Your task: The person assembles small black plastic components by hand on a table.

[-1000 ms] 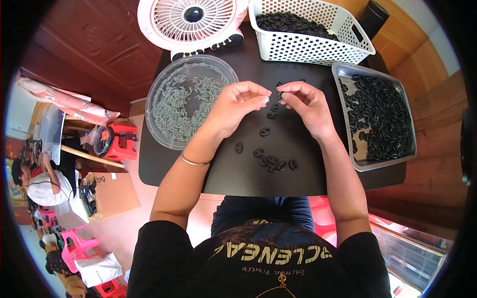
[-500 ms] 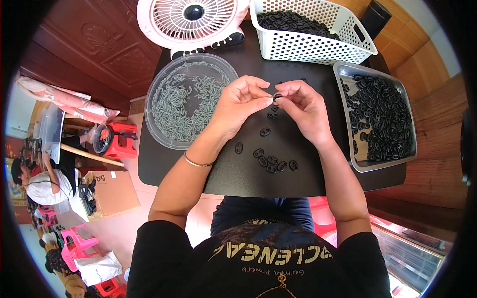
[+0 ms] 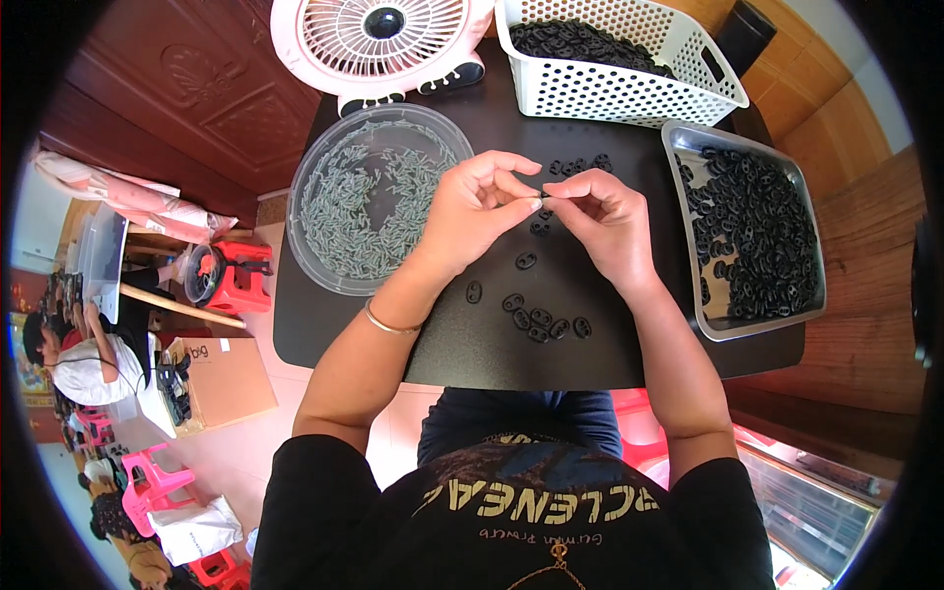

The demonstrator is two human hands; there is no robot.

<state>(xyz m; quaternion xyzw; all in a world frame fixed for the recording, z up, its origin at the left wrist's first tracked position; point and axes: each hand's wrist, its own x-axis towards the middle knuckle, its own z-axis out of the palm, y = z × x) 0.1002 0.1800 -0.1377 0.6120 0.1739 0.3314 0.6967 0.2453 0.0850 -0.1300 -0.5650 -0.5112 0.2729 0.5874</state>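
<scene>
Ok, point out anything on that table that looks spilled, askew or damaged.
Nothing looks clearly spilled or damaged. Only untidy: several small black oval two-holed pieces lie loose, unaligned, on the flat dark tabletop, while many similar pieces sit in the rectangular silver metal tray at right.

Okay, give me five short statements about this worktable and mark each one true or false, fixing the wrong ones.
1. The round clear tub is left of the metal tray. True.
2. The white basket holds grey-green pieces. False: the white basket holds black pieces.
3. The left hand and right hand are close together. True.
4. The fan is blue. False: the fan is mostly pink and white.
5. Loose black pieces lie on the dark table. True.
</scene>
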